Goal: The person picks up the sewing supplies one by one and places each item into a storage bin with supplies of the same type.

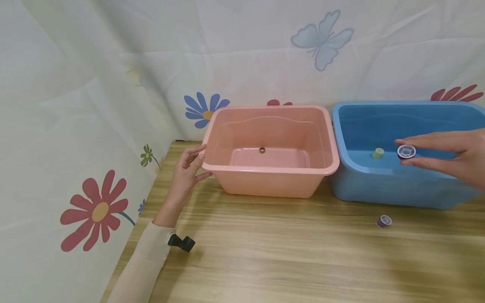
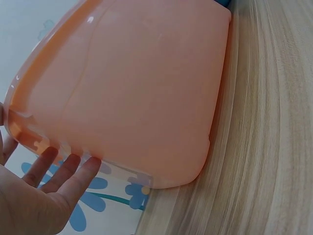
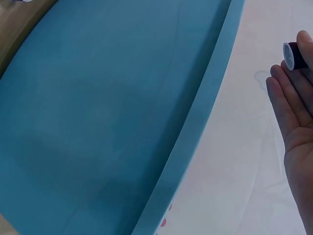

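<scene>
My right hand (image 1: 460,153) pinches a small dark thread spool (image 1: 406,152) with a white end between thumb and fingers, above the front rim of the blue tub (image 1: 386,187). The right wrist view shows this dark spool (image 3: 293,56) at the fingertips. At the pink tub (image 1: 269,183), my left hand (image 1: 183,172) grips the left end of the rim, and several fingers (image 2: 73,174) lie against the outer wall under it. A pale green spool (image 1: 378,153) is inside the blue tub. Inside the pink tub lies a small brown ring-like piece (image 1: 262,150).
Another thread spool (image 1: 384,221), purplish with a white end, lies on the wooden table (image 1: 280,248) in front of the blue tub. The two tubs stand side by side against a white curtain (image 1: 246,50) printed with flowers and a butterfly.
</scene>
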Action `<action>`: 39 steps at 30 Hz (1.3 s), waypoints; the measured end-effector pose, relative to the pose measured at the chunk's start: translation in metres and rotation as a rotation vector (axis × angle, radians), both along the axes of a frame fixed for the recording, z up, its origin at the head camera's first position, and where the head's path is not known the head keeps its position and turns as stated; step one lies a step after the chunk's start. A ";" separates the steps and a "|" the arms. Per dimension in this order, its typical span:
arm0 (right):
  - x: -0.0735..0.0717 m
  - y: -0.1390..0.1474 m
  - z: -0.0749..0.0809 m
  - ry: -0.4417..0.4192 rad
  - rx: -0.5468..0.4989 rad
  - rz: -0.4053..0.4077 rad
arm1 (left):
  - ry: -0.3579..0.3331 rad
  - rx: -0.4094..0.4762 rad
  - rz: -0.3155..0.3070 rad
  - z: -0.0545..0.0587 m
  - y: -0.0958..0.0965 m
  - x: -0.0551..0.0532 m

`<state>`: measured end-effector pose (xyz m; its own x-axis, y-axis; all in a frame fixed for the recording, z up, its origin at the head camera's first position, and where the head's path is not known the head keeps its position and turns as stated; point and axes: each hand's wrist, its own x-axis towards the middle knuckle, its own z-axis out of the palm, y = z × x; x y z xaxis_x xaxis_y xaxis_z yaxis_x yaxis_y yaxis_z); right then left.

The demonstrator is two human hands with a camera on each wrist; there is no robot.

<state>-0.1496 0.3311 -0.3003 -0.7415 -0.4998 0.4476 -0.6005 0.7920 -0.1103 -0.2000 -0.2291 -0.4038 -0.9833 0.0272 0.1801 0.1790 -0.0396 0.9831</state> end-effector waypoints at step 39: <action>-0.022 -0.008 0.027 0.010 0.082 -0.040 | -0.018 0.006 0.001 -0.001 -0.001 -0.002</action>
